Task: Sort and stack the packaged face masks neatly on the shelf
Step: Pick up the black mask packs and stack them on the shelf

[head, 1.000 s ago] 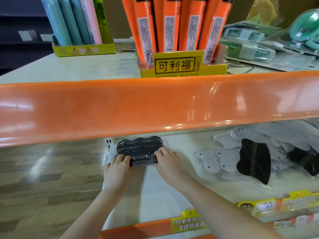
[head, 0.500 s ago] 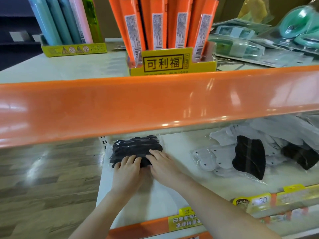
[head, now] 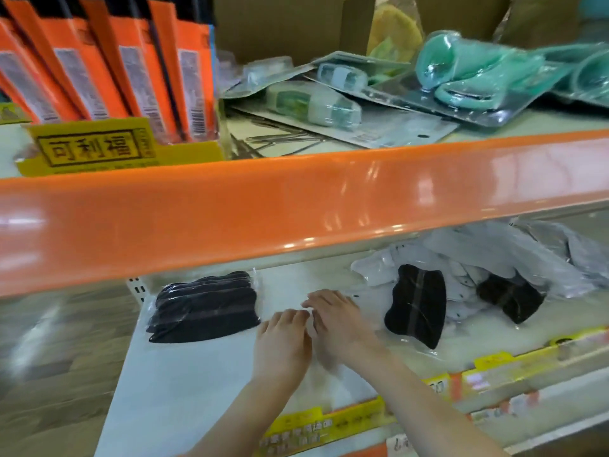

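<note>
Hands sit side by side in the lower middle of the picture, on the white shelf (head: 197, 384). The left hand (head: 282, 344) and right hand (head: 336, 319) both lie flat with loose fingers, holding nothing. Just left of them is a stack of black masks (head: 204, 308), its long side running left to right. To the right, a lone black mask (head: 417, 305) stands more up and down on a messy pile of white masks (head: 494, 255). That pile is blurry and partly hidden by the orange shelf edge (head: 296, 206).
</note>
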### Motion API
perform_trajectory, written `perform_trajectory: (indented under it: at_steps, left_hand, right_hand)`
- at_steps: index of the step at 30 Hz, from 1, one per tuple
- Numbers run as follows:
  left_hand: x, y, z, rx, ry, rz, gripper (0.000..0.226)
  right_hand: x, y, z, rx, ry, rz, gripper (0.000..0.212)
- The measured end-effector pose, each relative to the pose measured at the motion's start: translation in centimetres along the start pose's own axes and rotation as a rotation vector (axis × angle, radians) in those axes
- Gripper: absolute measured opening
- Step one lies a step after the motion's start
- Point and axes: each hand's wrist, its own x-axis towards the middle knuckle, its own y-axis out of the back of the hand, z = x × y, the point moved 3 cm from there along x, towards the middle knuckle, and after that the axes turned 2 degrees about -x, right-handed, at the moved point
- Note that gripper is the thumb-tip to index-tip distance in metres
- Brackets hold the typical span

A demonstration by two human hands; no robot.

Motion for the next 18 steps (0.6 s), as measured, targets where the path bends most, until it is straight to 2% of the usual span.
perform_trajectory:
  at_steps: [3, 6, 12, 15, 18]
  left_hand:
    - [0.9, -0.9, 3.1, -0.040, -0.012, 0.043, 0.042]
    - [1.5, -2.3, 5.7, 0.013, -0.097, 0.061, 0.034]
    - [1.7, -4.7, 10.4, -0.031, -0.173, 0.117, 0.031]
    - [1.6, -6.1, 12.3, -0.061, -0.182, 0.119, 0.033]
    - [1.6, -7.1, 13.9, -0.048, -0.195, 0.118, 0.035]
  right_hand:
    - [-1.1, 1.6, 2.0, 0.032, -0.036, 0.088, 0.037]
    - [-2.5, 3.3, 4.5, 0.019, -0.086, 0.161, 0.037]
    - [-6.0, 5.0, 10.4, -0.018, -0.182, 0.304, 0.026]
    - [-7.3, 5.1, 13.0, -0.016, -0.229, 0.291, 0.025]
    - [-8.0, 4.8, 15.0, 0.026, -0.242, 0.206, 0.038]
